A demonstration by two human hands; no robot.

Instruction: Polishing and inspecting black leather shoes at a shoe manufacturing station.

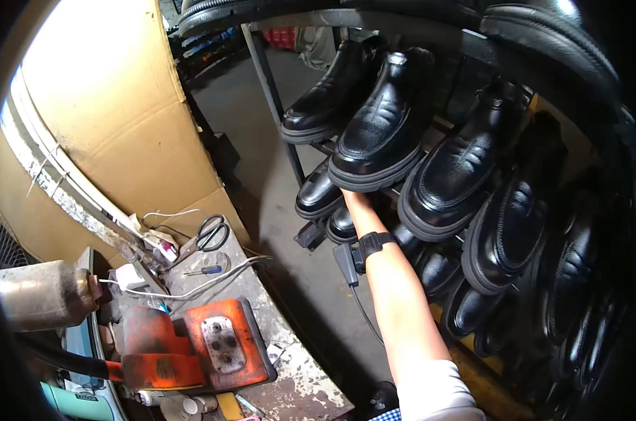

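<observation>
Grey concrete floor (262, 140) runs between a cluttered workbench (290, 379) on the person's left and a metal rack (272, 91) of black shoes on the right. One arm reaches up from the lower edge toward the rack, a white sleeve (434, 393) at the elbow and a black wrist strap (371, 244) with a small device and cable hanging from it. Which arm it is cannot be told for sure; it reads as the right hand (356, 203), and it goes under the sole of a black shoe (381, 126), which sits tilted on the rack rail just above the wrist. The fingers are hidden behind that shoe, so whether they are spread or pressed together cannot be told. A second shoe (328, 91) sits touching it on the far side, and a third (458, 168) lies just beside it on the near side. More shoes fill the lower rails below the wrist. The other hand is out of sight. Well apart from the hand, on the bench, lie black scissors (209, 235), a small screwdriver (202, 269), a white cable (191, 288) and an orange tool (191, 347), with a cardboard sheet (114, 91) standing behind them.
</observation>
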